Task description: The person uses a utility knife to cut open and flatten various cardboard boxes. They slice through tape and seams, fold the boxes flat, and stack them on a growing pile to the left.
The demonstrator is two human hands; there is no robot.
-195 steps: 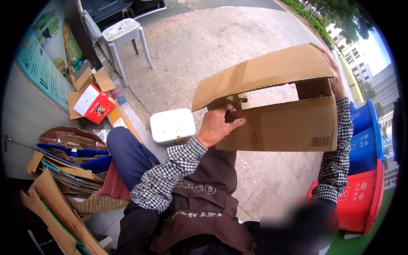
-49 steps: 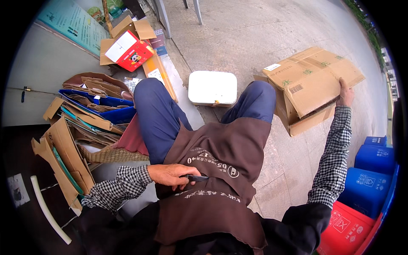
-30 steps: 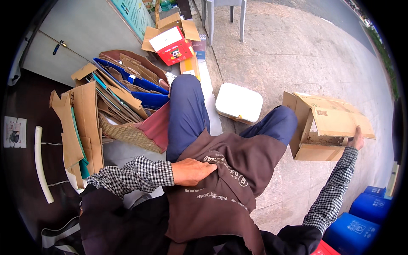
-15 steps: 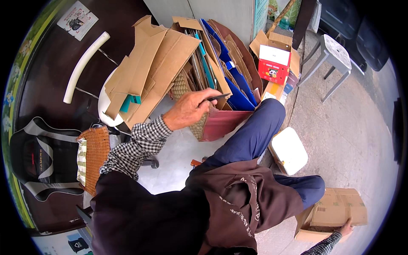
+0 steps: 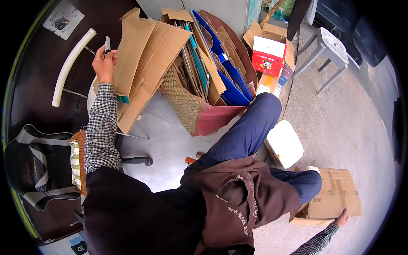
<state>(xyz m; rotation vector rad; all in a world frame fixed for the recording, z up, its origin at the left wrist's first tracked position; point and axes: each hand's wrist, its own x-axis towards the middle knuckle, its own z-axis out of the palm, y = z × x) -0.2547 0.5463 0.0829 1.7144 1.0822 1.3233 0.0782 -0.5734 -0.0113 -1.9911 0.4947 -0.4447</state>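
My left hand (image 5: pixel 104 67) is closed round the black handle of a small knife (image 5: pixel 107 43), its pale blade pointing up. That hand is raised at the left, beside the large folded cardboard sheets (image 5: pixel 146 63). Down at the lower right, my right hand (image 5: pixel 341 218) grips the near edge of a brown cardboard box (image 5: pixel 335 191). Part of the box is hidden behind my bent knee. Only some of the fingers on the box edge show.
A patterned box (image 5: pixel 182 97) packed with flattened cardboard stands ahead. A red carton (image 5: pixel 268 61) and a grey stool (image 5: pixel 329 49) are at the far right. Near my knees lies a white lid-like slab (image 5: pixel 285 143). A black chair (image 5: pixel 38 170) is at left.
My left hand has swung left and up with the knife, from above the patterned box to beside the folded sheets. The right hand stays at the cardboard box, whose top panel has shifted slightly.
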